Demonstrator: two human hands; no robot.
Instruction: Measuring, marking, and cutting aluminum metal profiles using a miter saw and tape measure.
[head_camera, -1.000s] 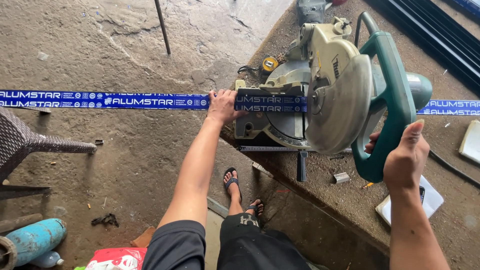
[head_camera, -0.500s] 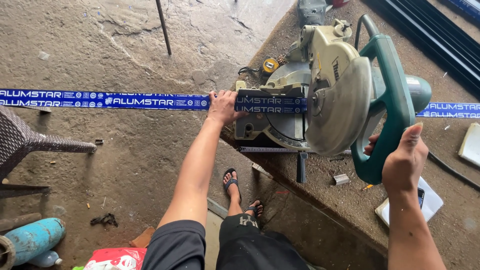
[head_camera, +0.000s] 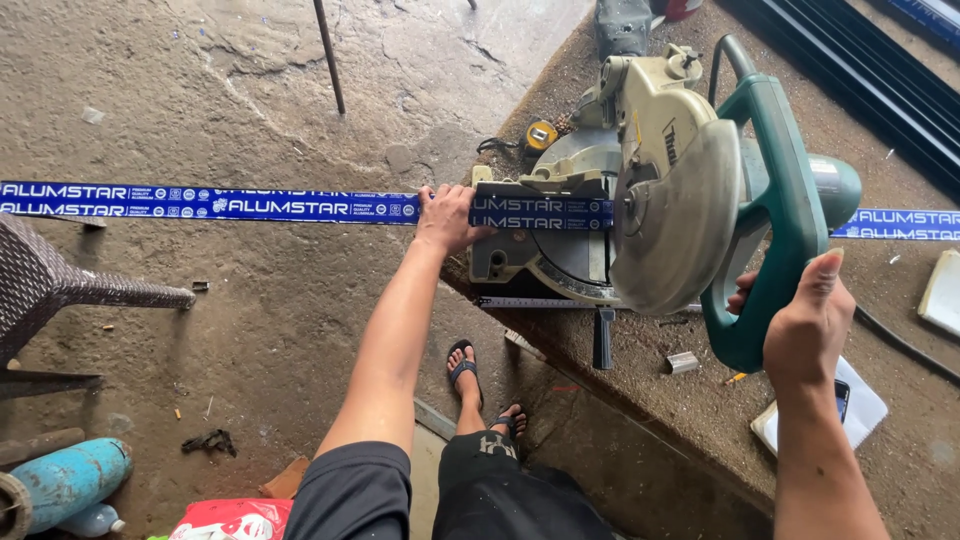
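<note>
the mitre saw (head_camera: 660, 190) sits on a raised concrete floor slab (head_camera: 700, 400) and serves as the landmark. a long blue-wrapped aluminium profile (head_camera: 250, 203) lies across the saw's base, running far out to the saw's left over the lower floor and coming out again on its right. the left hand (head_camera: 447, 218) presses flat on the profile just left of the saw base, fingers spread over it rather than wrapped around. the right hand (head_camera: 805, 325) has its grip closed around the saw's green handle (head_camera: 775, 200), in front of the blade guard. a steel ruler (head_camera: 530, 302) lies just in front of the saw base. a yellow tape measure (head_camera: 541, 135) sits behind the saw's left side. a woven chair (head_camera: 50, 285) stands well left of the saw.
</note>
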